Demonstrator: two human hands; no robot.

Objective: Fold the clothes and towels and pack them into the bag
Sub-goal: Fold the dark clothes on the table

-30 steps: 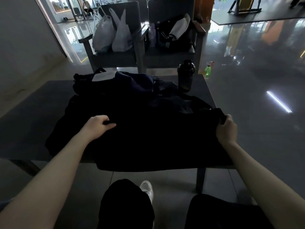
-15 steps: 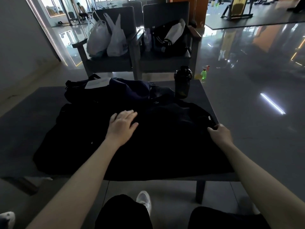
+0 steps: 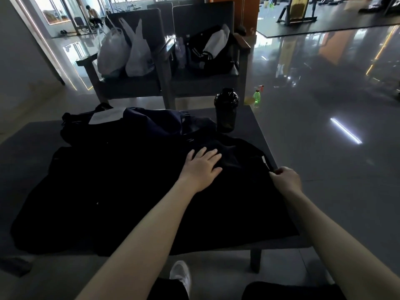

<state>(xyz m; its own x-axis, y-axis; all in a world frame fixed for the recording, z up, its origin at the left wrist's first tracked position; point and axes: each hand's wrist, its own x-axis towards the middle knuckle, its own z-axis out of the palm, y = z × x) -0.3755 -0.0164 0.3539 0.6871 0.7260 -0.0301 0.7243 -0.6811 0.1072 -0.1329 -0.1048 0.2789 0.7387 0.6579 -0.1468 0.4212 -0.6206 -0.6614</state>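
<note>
A large black garment (image 3: 121, 191) lies spread over the low dark table (image 3: 249, 124). My left hand (image 3: 200, 167) rests flat on its right half with the fingers straight. My right hand (image 3: 285, 178) pinches the garment's right edge near the table's right side, beside a small white tag. Behind the garment sits a dark navy bag (image 3: 138, 124) with a pale folded cloth (image 3: 106, 116) lying at its left end.
A black shaker bottle (image 3: 226, 110) stands on the table's far right corner. Two dark chairs behind hold white plastic bags (image 3: 125, 53) and a black striped bag (image 3: 207, 53). A green spray bottle (image 3: 257, 98) stands on the glossy floor. My knees and a white shoe (image 3: 180, 278) are below.
My left hand has let go of the cloth's near left part and slid right across the garment, now flat near its right half. My right hand has stayed at the right edge.
</note>
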